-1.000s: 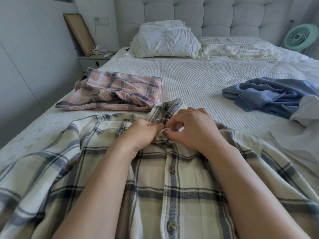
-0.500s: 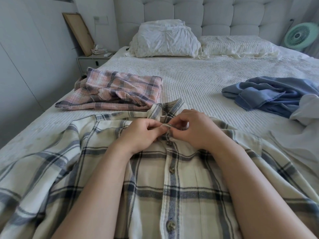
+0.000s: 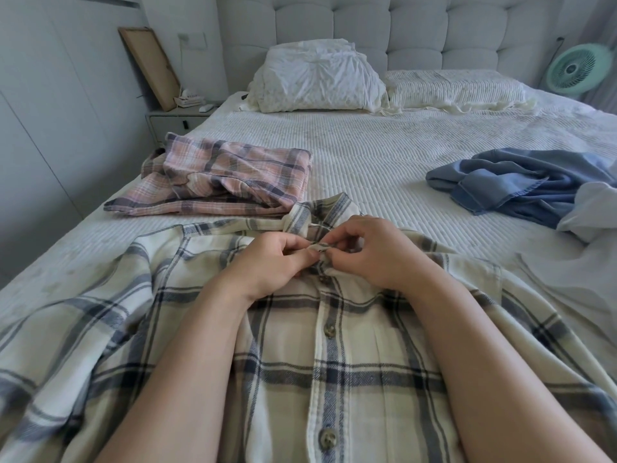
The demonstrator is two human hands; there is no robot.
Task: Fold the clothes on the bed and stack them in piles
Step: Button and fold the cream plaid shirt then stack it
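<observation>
Hands are at the collar of the cream-and-navy plaid shirt (image 3: 334, 362), which lies face up, spread across the near end of the bed (image 3: 384, 168). Left hand (image 3: 270, 262) and right hand (image 3: 377, 252) both pinch the top of the button strip just under the collar, fingertips curled and meeting over a small fold of cloth. Vs a sec ago: hands sat lower w/ cloth bunched between them; now they've shifted a bit up toward the collar and the strip below looks flatter, w/ the next button down showing. Reads as the top button being done up or just finished; can't see the button itself under the fingers. Three buttons lower down look closed.

For the task: still prep, no fold started on this shirt. Pink plaid shirt (image 3: 220, 175) lies folded-ish at far left, probably the start of a pile. Blue garment (image 3: 521, 182) and white cloth (image 3: 594, 208) lie loose at right, not folded yet. Sleeves of the shirt are still spread wide, so the folding proper comes after the collar.
</observation>
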